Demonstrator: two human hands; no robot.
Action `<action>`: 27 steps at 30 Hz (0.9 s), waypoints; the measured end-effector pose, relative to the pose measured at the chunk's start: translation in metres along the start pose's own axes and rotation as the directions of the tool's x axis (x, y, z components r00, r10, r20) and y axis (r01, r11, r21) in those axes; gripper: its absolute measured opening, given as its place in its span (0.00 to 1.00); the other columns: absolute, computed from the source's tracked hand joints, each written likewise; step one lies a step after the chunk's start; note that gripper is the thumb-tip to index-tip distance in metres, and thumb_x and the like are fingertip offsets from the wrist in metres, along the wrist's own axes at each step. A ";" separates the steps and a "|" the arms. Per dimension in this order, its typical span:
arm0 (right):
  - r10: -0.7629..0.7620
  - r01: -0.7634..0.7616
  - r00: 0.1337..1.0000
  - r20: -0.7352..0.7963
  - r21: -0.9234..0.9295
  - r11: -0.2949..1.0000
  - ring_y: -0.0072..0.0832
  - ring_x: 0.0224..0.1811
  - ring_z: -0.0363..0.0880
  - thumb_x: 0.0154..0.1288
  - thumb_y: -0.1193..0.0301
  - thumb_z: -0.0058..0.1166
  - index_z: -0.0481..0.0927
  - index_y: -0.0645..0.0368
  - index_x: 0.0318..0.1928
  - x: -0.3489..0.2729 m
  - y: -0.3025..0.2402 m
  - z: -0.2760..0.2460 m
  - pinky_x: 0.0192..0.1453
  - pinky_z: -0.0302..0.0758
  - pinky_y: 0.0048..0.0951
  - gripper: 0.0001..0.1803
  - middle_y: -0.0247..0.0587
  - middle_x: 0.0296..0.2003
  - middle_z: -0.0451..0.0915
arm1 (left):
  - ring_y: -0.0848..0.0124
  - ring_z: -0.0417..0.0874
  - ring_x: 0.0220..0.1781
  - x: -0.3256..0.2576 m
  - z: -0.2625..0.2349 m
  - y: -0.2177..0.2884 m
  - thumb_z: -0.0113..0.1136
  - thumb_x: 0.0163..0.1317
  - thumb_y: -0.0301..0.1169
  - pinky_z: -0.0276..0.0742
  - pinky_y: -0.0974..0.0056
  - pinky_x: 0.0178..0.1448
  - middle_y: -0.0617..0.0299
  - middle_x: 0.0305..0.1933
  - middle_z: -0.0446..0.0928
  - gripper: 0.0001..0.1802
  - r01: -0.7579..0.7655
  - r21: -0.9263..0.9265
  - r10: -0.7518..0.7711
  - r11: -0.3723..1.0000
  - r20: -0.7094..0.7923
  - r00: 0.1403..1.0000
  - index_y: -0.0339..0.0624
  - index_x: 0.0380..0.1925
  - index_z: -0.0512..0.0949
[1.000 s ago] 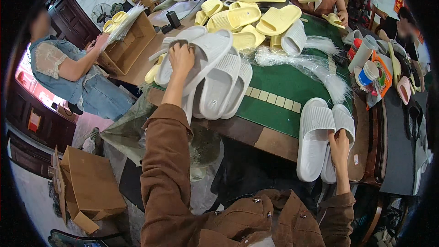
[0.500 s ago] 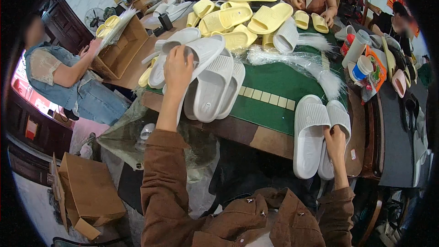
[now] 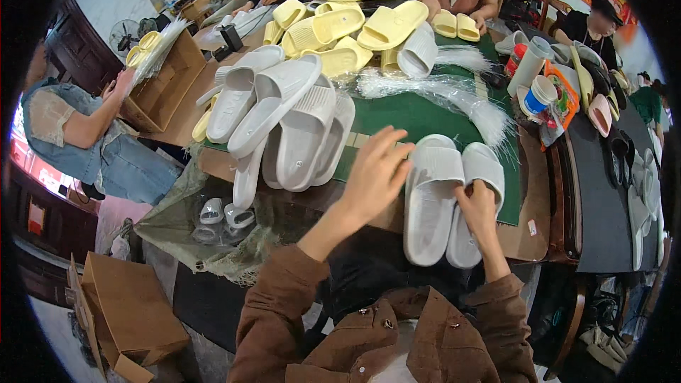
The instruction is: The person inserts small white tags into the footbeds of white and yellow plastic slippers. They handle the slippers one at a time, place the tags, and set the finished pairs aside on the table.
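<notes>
A pair of light grey slide slippers stands side by side at the front right of the table: a left slipper (image 3: 428, 223) and a right slipper (image 3: 464, 247). My right hand (image 3: 479, 207) is closed on the right slipper, its fingers hooked in at the edge of the strap. Just left of the pair my left hand (image 3: 377, 179) hovers with fingers apart, holding nothing. Several more grey slippers (image 3: 294, 152) lean over one another in a pile further left, at the table's front edge.
Yellow slippers (image 3: 323, 32) are heaped behind, beside clear plastic bags (image 3: 440, 92) on a green mat (image 3: 383, 113). White tubs (image 3: 540, 92) stand at the right. Two people sit across the table; another stands at the left by a cardboard box (image 3: 186, 64). A box (image 3: 135, 305) lies below.
My left hand has let go of a grey slipper on the pile and moved right toward the pair. The released slipper rests on the pile. My right hand keeps hold of the right slipper.
</notes>
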State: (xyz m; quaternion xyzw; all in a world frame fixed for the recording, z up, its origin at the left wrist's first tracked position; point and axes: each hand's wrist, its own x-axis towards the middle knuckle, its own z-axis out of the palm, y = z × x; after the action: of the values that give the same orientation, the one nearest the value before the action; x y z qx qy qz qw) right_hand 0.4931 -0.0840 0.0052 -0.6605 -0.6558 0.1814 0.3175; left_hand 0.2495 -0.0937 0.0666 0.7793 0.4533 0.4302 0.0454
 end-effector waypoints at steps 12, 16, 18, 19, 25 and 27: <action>-0.129 0.121 0.979 0.158 0.061 0.991 0.51 0.28 0.79 0.60 0.62 0.62 0.73 0.68 0.29 -0.006 -0.010 -0.007 0.32 0.73 0.42 0.20 0.56 0.25 0.79 | 0.42 0.56 0.71 -0.035 0.092 0.029 0.56 0.63 0.46 0.49 0.34 0.69 0.44 0.68 0.59 0.34 0.007 0.161 -0.029 0.987 0.131 0.991 0.38 0.64 0.64; -0.153 0.106 0.947 0.283 0.175 0.979 0.43 0.26 0.79 0.61 0.65 0.60 0.72 0.69 0.31 -0.013 -0.007 -0.027 0.32 0.72 0.39 0.17 0.54 0.25 0.78 | 0.42 0.57 0.70 -0.038 0.088 0.031 0.56 0.63 0.46 0.49 0.33 0.68 0.44 0.67 0.60 0.34 -0.008 0.134 -0.013 0.991 0.153 0.988 0.37 0.64 0.64; -0.196 0.122 0.923 0.331 0.232 0.965 0.42 0.27 0.80 0.62 0.68 0.57 0.74 0.69 0.36 -0.016 -0.010 -0.041 0.32 0.72 0.39 0.14 0.54 0.26 0.79 | 0.45 0.53 0.73 -0.038 0.083 0.031 0.54 0.64 0.47 0.46 0.35 0.71 0.46 0.70 0.57 0.35 0.014 0.134 -0.042 0.991 0.212 0.976 0.38 0.66 0.61; -0.219 0.129 0.909 0.355 0.261 0.957 0.42 0.27 0.80 0.63 0.69 0.56 0.75 0.69 0.38 -0.018 -0.009 -0.046 0.32 0.73 0.39 0.13 0.54 0.26 0.79 | 0.45 0.53 0.73 -0.038 0.082 0.033 0.54 0.64 0.47 0.45 0.35 0.71 0.46 0.70 0.57 0.35 0.018 0.159 -0.054 0.987 0.220 0.974 0.38 0.66 0.61; -0.213 -0.051 0.812 0.544 0.429 0.902 0.17 0.29 0.71 0.73 0.72 0.39 0.75 0.65 0.55 -0.020 -0.029 -0.086 0.36 0.72 0.23 0.17 0.36 0.32 0.80 | 0.46 0.52 0.74 -0.033 0.077 0.037 0.54 0.66 0.42 0.43 0.36 0.73 0.46 0.70 0.57 0.30 -0.007 0.043 0.000 0.999 0.159 0.987 0.37 0.63 0.66; -0.283 -0.050 0.822 0.494 0.558 0.828 0.17 0.30 0.71 0.75 0.71 0.37 0.75 0.65 0.55 -0.014 -0.037 -0.091 0.37 0.72 0.22 0.17 0.37 0.32 0.80 | 0.48 0.56 0.73 -0.028 0.074 0.041 0.52 0.67 0.38 0.44 0.40 0.74 0.48 0.67 0.62 0.25 0.017 -0.071 -0.008 0.997 0.131 0.991 0.39 0.61 0.69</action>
State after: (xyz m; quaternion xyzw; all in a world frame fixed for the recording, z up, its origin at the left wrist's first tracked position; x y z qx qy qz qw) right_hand 0.5243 -0.1162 0.0940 -0.4159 -0.6800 0.5248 0.2987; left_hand 0.3236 -0.1144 0.0217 0.8007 0.4384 0.3942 0.1058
